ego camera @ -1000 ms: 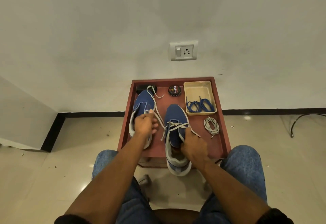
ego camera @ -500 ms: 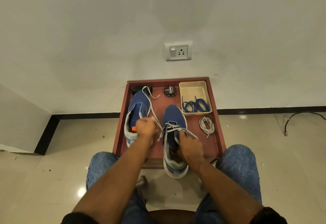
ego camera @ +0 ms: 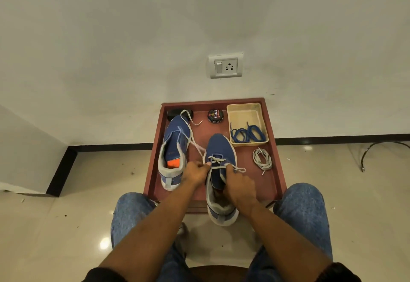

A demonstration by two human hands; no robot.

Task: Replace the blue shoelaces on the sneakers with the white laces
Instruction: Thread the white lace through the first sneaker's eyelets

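Since a second ago my left hand (ego camera: 195, 172) has come off the left sneaker (ego camera: 174, 150) and crossed toward frame centre, drawing the white lace (ego camera: 195, 146) with it. It now sits beside the right sneaker (ego camera: 218, 170), thumb and fingers pinched on that lace. The lace runs slack up over the left sneaker's toe to a free end in the upper part of the red tray (ego camera: 278, 170).

My right hand (ego camera: 238, 187) grips the right sneaker at its tongue opening, fingers curled over the side. The lace's other tail lies loose just beside its fingers.

Only the lowest eyelets appear threaded; I judge lacing of this sneaker is at an early stage.

The left sneaker shows no lace in its eyelets. The blue laces (ego camera: 247, 134) lie in the beige basket (ego camera: 244, 109) at upper right. A second white lace (ego camera: 262, 159) lies coiled below it, untouched.
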